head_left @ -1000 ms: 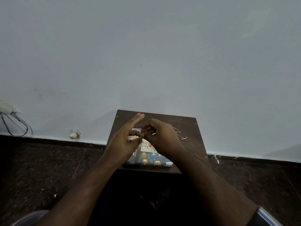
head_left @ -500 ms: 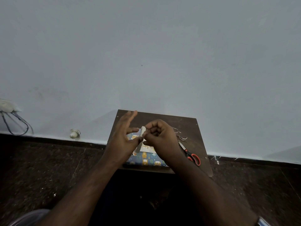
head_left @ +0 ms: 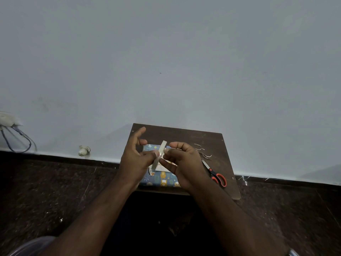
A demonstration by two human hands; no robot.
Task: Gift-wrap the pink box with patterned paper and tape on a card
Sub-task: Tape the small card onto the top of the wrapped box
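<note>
Nearest, both forearms reaching forward over the dark floor. Then the left hand (head_left: 136,159) and right hand (head_left: 181,163), raised just above the wrapped box (head_left: 160,179), sharing a pale strip of tape (head_left: 160,155). Left grip: thumb and forefinger pinched on the strip near its middle, the other fingers spread wide and free. Right grip: curled loosely, fingertips meeting the strip from the other side; whether actually pinching or only touching, cannot tell.

Strip's long axis tilted, running from near-left up to far-right, lower end dangling close to the white card (head_left: 164,167) lying on top of the box. Box already covered in blue patterned paper, resting at the near edge of the small brown surface (head_left: 184,133), directly beneath both hands. So the target lies straight down from the grips, both hands about equally near; judged next need: lowering the strip flat across the card's edge so that it bridges card and paper.

Right of the box, red-handled scissors (head_left: 215,175); farther, thin paper scraps (head_left: 202,151). Beyond, a plain wall.
</note>
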